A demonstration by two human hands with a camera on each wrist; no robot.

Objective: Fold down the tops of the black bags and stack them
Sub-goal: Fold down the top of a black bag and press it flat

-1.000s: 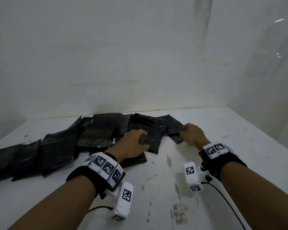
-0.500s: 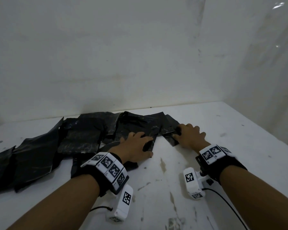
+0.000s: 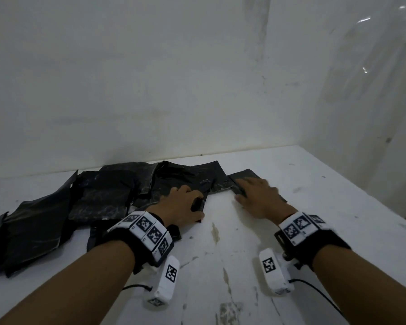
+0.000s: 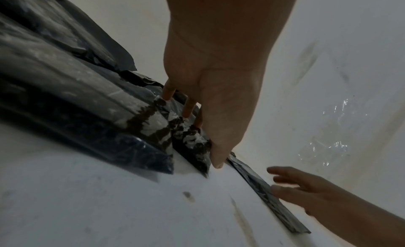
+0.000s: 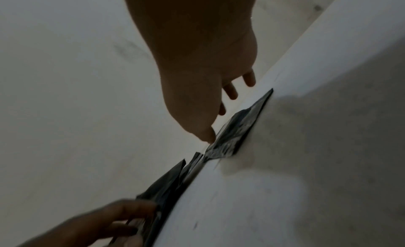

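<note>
Several black bags lie overlapping in a row along the back of the white table. My left hand rests on the near corner of the rightmost bag of the pile, fingers spread on it. In the left wrist view its fingertips touch the crinkled bag and the thumb lies along its edge. My right hand lies flat with straight fingers on a smaller black bag set apart to the right. That same bag shows flat under the thumb tip in the right wrist view.
A white wall rises just behind the bags. A clear plastic sheet hangs at the right side. The table's right edge runs close to my right arm. The stained white surface in front of my hands holds only the wrist cables.
My right hand went from gripping a bag's edge to lying flat, and its bag slid right, away from the pile. My left hand stayed on the pile's right bag.
</note>
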